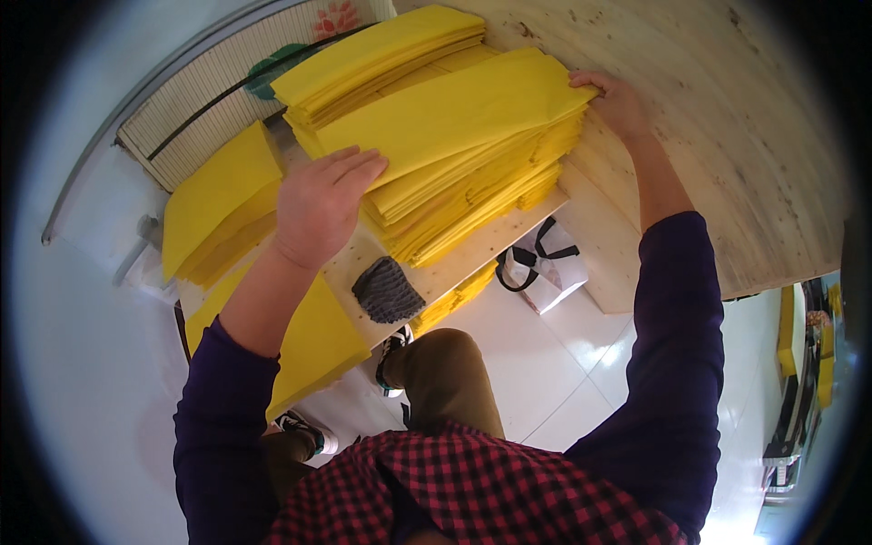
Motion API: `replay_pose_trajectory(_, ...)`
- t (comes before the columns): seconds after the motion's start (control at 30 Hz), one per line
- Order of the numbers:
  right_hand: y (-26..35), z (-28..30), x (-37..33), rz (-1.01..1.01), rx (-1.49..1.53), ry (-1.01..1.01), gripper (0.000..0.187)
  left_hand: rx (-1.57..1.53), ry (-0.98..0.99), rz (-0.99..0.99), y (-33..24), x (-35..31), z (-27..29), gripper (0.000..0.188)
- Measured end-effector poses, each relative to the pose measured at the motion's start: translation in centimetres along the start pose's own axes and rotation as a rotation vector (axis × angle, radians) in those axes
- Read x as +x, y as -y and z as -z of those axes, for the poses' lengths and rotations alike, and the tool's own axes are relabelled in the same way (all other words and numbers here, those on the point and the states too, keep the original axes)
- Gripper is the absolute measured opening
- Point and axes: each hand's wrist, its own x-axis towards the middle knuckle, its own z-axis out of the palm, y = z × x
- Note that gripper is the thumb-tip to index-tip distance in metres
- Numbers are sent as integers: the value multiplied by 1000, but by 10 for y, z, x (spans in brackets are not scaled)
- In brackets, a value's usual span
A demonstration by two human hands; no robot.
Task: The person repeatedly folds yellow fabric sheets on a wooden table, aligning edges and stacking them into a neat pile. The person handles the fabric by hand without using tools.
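Observation:
A long yellow folded sheet [454,104] lies on top of a tall stack of folded yellow sheets [481,191]. My left hand [322,200] rests on its left end, fingers stretched out over the near edge; the thumb is hidden. At the far right end, my right hand [618,100] has its fingers curled over the sheet's corner and grips it. Behind this stack stands another yellow stack [381,54]. Below my left forearm, part of a yellow pile [318,341] shows.
A wooden board [354,259] bears the stacks, with a crumpled dark grey cloth [389,291] near its front edge. Further left is another yellow stack [222,200]. A white bag with black handles [549,268] stands on the tiled floor. A wooden panel [718,136] rises at right.

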Motion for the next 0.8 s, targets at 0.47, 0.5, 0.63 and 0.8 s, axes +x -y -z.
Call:
replay_pose_trajectory(0.47,-3,-11,48,-6,-210,80,31,-86,23,12,1,4,-1,41)
replay_pose_trajectory(0.5,-2,-11,53,18,-283,96,26,-89,32,10,1,5,0,41)
replay_pose_trajectory(0.63,-3,-15,68,-50,-348,177,16,-97,17,-10,0,6,-1,42)
replay_pose_trajectory(0.8,-1,-12,62,58,-525,184,27,-115,40,-5,-1,7,-3,41)
